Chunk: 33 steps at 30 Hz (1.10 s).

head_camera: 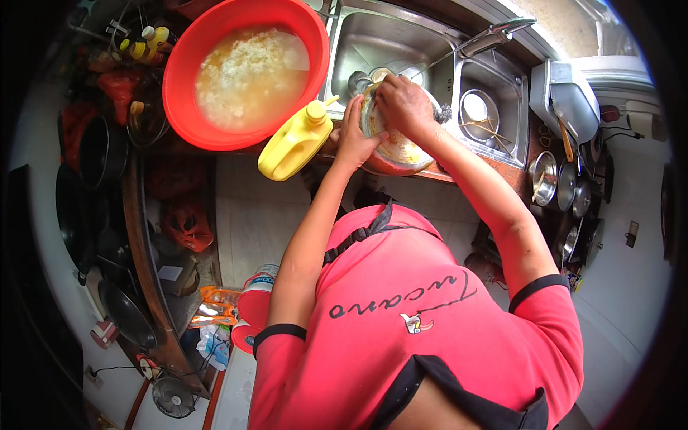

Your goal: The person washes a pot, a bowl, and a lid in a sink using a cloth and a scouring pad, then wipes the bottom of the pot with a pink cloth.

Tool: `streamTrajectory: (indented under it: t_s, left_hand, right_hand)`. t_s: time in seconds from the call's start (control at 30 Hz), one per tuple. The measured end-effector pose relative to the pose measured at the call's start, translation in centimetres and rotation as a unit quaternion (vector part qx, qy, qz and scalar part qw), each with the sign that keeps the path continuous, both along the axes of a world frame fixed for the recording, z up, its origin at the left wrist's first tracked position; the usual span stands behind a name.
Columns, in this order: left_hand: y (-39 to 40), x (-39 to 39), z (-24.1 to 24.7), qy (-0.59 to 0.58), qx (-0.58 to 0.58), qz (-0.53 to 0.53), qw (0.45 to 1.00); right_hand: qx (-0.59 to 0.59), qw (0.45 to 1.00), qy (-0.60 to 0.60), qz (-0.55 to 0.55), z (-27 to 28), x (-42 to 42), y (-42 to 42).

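Observation:
My left hand [359, 134] grips the near left rim of a round pot [400, 148], which is tilted at the front edge of the sink. Its inner wall carries pale and yellow residue, and its outside looks reddish brown. Fingers bent, my right hand [403, 105] reaches over the pot's far side; whether it holds a small thing is hidden. Beside my right wrist, a dark scouring pad [444, 113] sits by the sink divider. Close to my left hand stands a yellow plastic jug [297, 141] with a handle and spout.
Left of the sink, a red plastic basin [177, 88] holds cloudy water with whitish clumps. Small dishes [361, 81] lie in the large steel sink basin [376, 32]. A metal bowl with chopsticks [486, 126] occupies the small basin. The faucet [492, 38] overhangs the sink. Pans [567, 185] line the right.

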State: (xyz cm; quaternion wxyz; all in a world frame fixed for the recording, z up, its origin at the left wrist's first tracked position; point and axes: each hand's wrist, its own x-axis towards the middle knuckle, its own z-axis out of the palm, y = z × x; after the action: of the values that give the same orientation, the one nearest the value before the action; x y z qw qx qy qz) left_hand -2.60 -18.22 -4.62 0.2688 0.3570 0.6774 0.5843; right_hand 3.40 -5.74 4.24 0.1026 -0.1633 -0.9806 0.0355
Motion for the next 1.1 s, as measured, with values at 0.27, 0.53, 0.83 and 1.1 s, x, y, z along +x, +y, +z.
streamTrajectory:
  t_s: [0.27, 0.53, 0.83, 1.1]
  left_hand:
    - [-0.6, -1.1, 2.0, -0.13, -0.025, -0.074, 0.988]
    - [-1.5, 2.6, 3.4, 0.07, -0.132, 0.089, 0.985]
    - [-2.2, 2.8, 1.1, -0.02, -0.101, 0.054, 0.993]
    - [-1.5, 2.5, -0.6, -0.027, -0.078, 0.082, 0.993]
  right_hand:
    - [-0.072, 0.996, -0.053, -0.001, 0.4, 1.9, -1.2]
    - [-0.067, 0.993, 0.051, -0.083, -1.2, 1.8, 0.9]
    - [-0.137, 0.985, 0.042, 0.096, -0.1, 3.4, -2.0]
    - [-0.154, 0.981, 0.032, 0.112, 0.4, 3.1, -2.9]
